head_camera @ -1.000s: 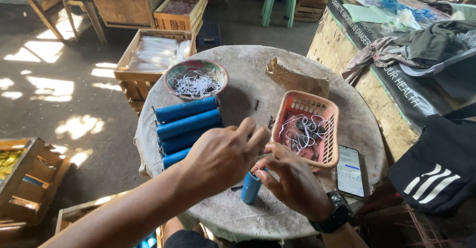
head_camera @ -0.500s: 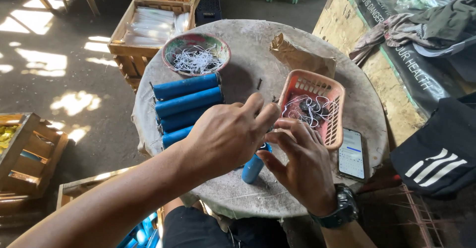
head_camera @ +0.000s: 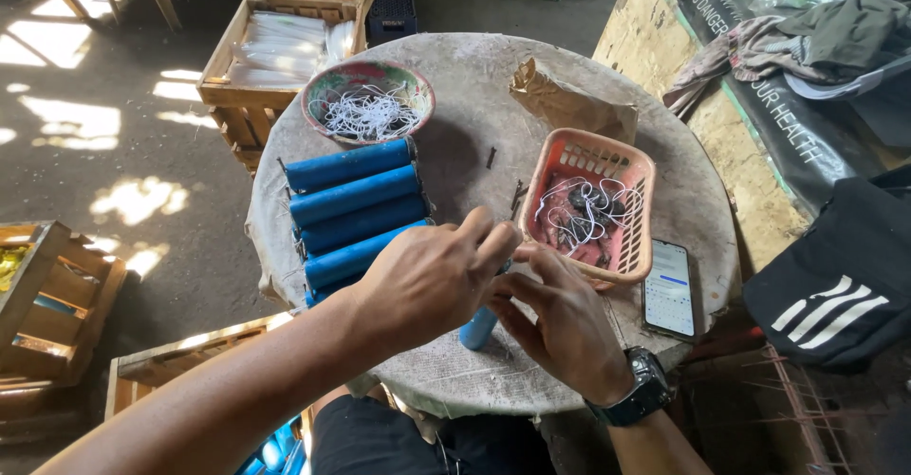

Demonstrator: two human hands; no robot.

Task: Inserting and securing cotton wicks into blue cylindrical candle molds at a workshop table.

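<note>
Both my hands meet over the near part of a round stone table. My left hand pinches the top of a blue tube that stands on end between the hands. My right hand, with a dark watch on the wrist, wraps around the same tube from the right. Several long blue tubes lie side by side just to the left of my hands. A pink plastic basket with white cords and dark bits sits to the right.
A patterned bowl of white cords stands at the table's far left, a crumpled brown paper bag behind the basket, a phone at the right edge. Wooden crates surround the table; dark clothing lies to the right.
The view has shifted slightly closer. My hands stay on the upright blue tube, the left fingers now pinching at its top; the tube has barely moved.
</note>
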